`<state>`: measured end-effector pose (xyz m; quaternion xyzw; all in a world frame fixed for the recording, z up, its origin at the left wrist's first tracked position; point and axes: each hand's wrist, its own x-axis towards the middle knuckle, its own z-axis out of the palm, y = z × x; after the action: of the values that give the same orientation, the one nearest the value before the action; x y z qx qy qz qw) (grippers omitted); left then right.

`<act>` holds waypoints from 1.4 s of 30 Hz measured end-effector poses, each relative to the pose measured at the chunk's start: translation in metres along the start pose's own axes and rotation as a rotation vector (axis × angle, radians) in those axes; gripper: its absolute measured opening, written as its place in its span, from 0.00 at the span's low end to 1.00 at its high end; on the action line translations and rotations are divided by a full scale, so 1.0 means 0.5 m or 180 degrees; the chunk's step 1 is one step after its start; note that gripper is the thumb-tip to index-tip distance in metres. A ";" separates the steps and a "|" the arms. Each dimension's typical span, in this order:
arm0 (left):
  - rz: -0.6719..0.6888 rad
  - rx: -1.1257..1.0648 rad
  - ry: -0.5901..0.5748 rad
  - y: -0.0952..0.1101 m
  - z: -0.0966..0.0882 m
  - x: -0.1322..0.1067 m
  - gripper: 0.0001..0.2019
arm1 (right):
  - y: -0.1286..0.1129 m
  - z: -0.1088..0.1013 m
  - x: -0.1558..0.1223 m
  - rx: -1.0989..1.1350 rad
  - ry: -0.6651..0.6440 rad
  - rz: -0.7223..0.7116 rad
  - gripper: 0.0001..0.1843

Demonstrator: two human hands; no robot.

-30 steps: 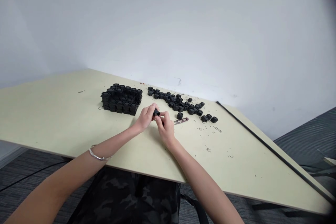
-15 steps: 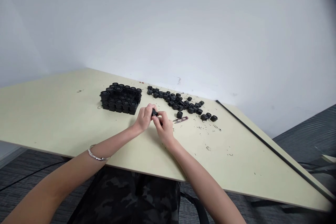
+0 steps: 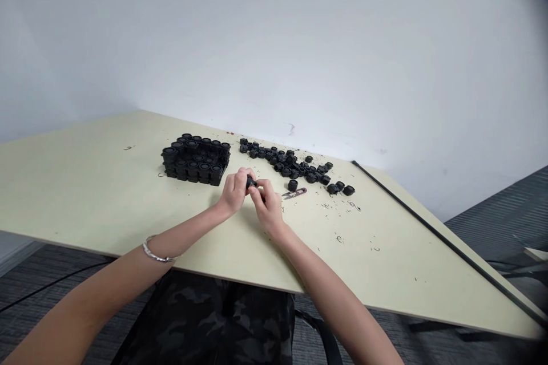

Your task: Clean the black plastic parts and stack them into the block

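Observation:
Between my two hands is a small black plastic part (image 3: 250, 182), round at one end and partly covered by fingers. My left hand (image 3: 234, 189) is closed round its left side. The fingers of my right hand (image 3: 268, 204) pinch it from the right. Stacked black parts (image 3: 192, 170) of a like shape form a block just beyond my left hand. To the right of my right hand lie thread snips (image 3: 295, 193), with a single black part (image 3: 292, 185) right behind them.
A loose pile of black parts (image 3: 291, 164) stretches along the wall side of the pale table (image 3: 107, 194). Thin black scraps (image 3: 339, 239) are scattered at the right. A long black rod (image 3: 428, 228) runs along the right side of the table.
The black part has turned slightly between my fingers, showing more of its ridged side. Both hands stay in the same place.

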<state>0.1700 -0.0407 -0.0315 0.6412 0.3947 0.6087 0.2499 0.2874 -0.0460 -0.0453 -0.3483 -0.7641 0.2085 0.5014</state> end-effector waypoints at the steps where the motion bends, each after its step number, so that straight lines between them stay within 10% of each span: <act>1: -0.0035 -0.0031 0.0000 0.001 0.000 0.000 0.24 | -0.001 -0.001 0.001 0.0003 -0.0025 0.0018 0.15; 42: 0.0565 0.0712 0.0131 0.015 -0.008 -0.002 0.22 | -0.002 0.011 -0.015 0.0046 -0.0002 0.0091 0.15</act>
<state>0.1678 -0.0463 -0.0257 0.6848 0.4069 0.5937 0.1139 0.2838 -0.0521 -0.0513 -0.3555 -0.7577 0.2213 0.5005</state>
